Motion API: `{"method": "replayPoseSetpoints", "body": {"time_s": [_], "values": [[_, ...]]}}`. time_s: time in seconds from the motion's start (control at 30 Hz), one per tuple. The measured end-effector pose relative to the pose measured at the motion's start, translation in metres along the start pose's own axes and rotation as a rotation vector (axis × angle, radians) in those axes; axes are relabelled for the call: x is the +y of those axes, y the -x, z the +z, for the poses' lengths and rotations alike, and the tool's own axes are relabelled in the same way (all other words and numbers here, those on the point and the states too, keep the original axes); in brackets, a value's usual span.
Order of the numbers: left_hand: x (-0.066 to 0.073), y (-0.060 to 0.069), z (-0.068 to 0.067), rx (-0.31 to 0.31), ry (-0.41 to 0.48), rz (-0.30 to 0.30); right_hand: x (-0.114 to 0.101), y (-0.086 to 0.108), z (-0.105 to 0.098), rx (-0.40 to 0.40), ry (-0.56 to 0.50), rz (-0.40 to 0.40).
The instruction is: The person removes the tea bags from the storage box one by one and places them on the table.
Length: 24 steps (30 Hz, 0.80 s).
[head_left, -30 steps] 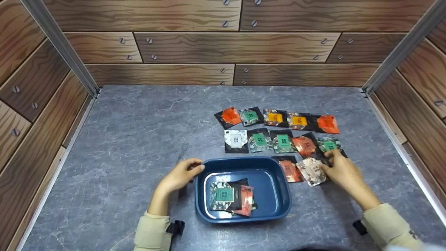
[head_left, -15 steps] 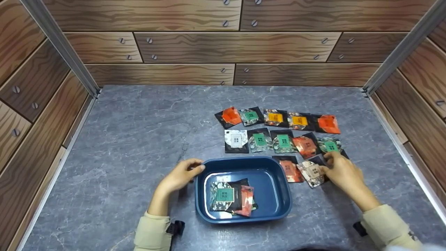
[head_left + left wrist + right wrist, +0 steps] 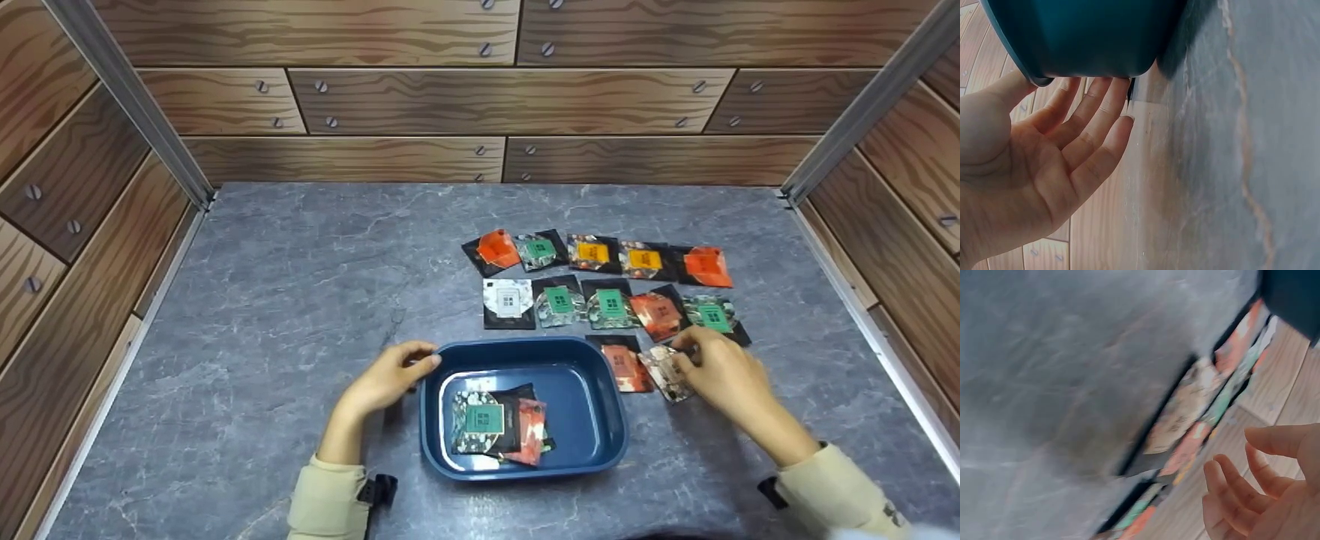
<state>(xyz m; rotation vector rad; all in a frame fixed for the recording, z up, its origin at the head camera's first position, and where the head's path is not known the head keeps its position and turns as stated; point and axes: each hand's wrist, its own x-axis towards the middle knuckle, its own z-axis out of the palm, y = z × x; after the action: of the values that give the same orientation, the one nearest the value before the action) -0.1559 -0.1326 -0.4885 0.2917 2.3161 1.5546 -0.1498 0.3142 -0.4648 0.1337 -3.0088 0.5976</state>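
A blue plastic tub stands near the table's front, with several printed square sachets inside, a green-labelled sachet on top. My left hand holds its left back corner, thumb at the rim and fingertips on the outer wall. Right of the tub a beige-patterned sachet lies beside a red sachet. Over the beige one hovers my right hand, partly hiding it. In the right wrist view that hand's fingers are loosely bent, apart from the beige sachet, with nothing between them.
Two more rows of sachets lie behind: a white sachet heads the nearer row, and an orange sachet starts the farther one. Grey marbled tabletop extends left. Wood-patterned walls enclose the back and sides.
The beige sachet has turned and settled slightly left beside the red one. My right hand has shifted left over it. The left hand and tub have stayed put.
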Motion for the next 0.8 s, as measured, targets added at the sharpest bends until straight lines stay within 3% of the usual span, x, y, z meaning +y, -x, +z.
{"method": "replayPoseSetpoints", "body": {"time_s": [0.33,0.6,0.8], "values": [[-0.004,-0.002,0.000,-0.003,-0.011,-0.003,-0.046,0.012,-0.004,0.078,0.061,-0.215],[-0.005,-0.003,0.000,0.000,-0.018,-0.001,-0.079,0.011,-0.002,0.171,0.129,-0.565],[-0.006,-0.004,0.000,-0.006,-0.017,-0.003,-0.103,0.015,0.006,0.119,0.134,-0.724]]}}
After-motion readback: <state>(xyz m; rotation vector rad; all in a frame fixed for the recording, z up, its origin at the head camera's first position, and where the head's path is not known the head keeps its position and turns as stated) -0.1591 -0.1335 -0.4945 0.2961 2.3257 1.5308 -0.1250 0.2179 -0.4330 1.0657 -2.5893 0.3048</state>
